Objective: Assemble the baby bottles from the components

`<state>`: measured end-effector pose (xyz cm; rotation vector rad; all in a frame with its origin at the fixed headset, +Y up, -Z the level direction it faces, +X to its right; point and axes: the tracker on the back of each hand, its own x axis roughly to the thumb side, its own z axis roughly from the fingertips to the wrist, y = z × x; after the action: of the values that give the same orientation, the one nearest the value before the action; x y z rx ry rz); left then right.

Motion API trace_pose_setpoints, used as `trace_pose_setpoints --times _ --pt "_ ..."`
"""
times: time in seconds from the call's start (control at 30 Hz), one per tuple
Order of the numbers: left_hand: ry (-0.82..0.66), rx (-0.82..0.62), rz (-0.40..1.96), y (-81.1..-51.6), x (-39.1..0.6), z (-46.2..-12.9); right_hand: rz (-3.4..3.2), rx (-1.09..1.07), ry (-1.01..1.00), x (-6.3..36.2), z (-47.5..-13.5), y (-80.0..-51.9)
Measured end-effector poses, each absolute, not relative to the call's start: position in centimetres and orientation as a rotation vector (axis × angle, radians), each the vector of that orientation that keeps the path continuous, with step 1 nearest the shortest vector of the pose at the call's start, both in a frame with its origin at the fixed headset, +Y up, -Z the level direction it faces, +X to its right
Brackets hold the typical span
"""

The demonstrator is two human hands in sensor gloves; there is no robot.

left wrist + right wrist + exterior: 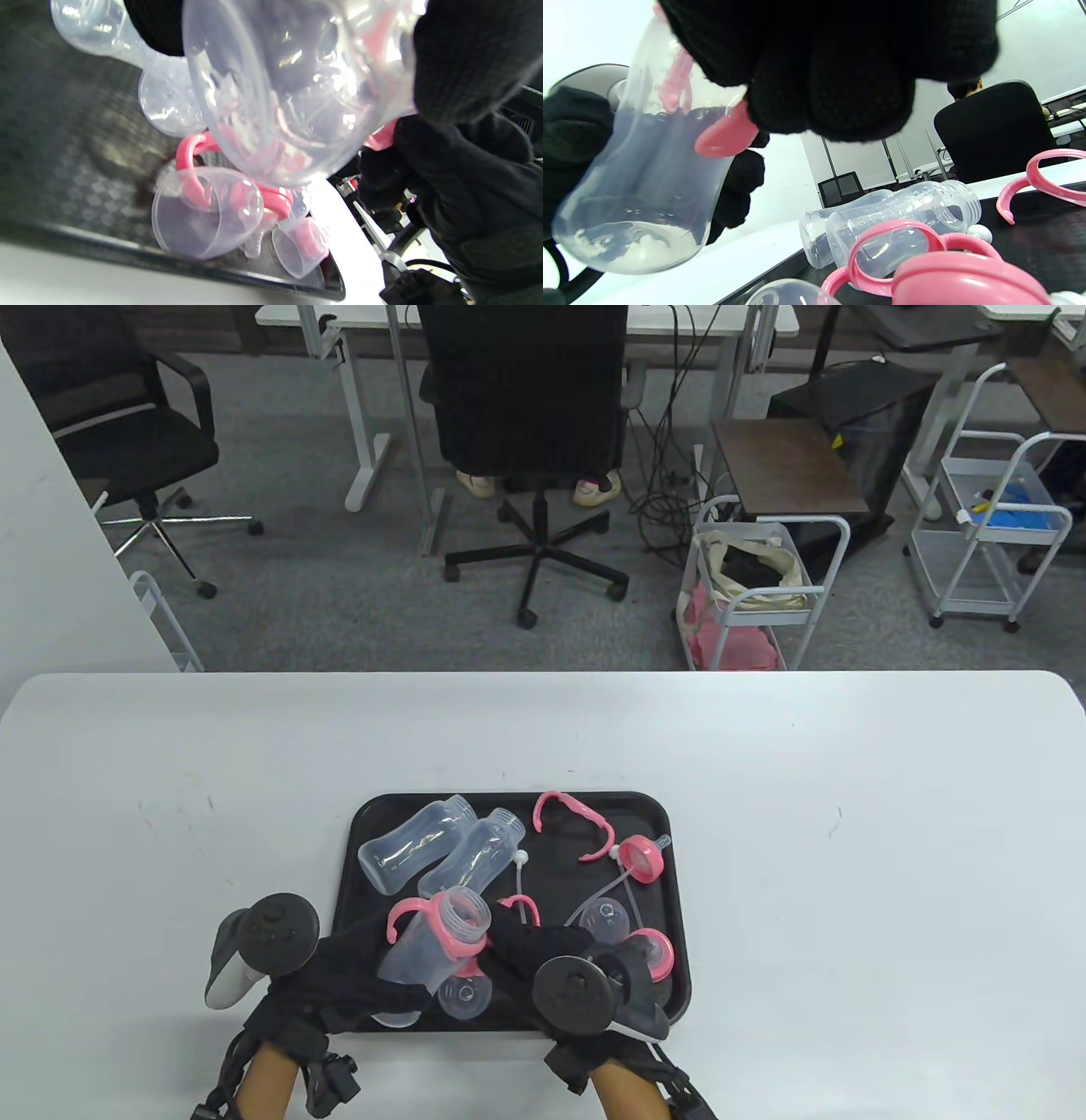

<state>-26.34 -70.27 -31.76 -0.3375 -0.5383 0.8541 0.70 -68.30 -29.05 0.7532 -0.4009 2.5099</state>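
My left hand (365,976) grips a clear baby bottle (428,946) by its body, tilted, open neck up, above the near part of the black tray (509,806). A pink handle ring (405,909) sits around the bottle's neck. My right hand (530,954) holds that ring at the bottle's right side; the bottle (640,182) and the ring's handle (725,135) show in the right wrist view. The left wrist view looks up at the bottle's base (288,93). Two more clear bottles (407,844) (484,848) lie in the tray's far left.
In the tray lie a loose pink handle ring (573,819), a pink collar with straw (640,857), clear caps (607,920) (465,994), another pink collar (657,950) and a weighted straw (519,874). The white table (848,857) surrounds the tray.
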Motion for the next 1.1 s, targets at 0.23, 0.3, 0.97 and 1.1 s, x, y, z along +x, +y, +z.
trace_pose_setpoints --times 0.23,0.3,0.97,1.1 --pt "-0.551 -0.358 0.862 -70.3 -26.6 -31.9 2.379 0.701 -0.243 1.1 -29.6 -68.8" --pt "-0.559 -0.356 0.88 -70.3 -26.7 -31.9 2.337 0.674 -0.164 1.3 -29.8 -68.9" --pt "-0.478 -0.162 1.013 -69.7 -29.7 -31.8 2.117 0.241 -0.286 11.2 -30.8 -68.1" --pt "-0.449 -0.124 1.021 -69.7 -30.5 -31.7 2.104 0.167 -0.324 12.9 -30.7 -68.2"
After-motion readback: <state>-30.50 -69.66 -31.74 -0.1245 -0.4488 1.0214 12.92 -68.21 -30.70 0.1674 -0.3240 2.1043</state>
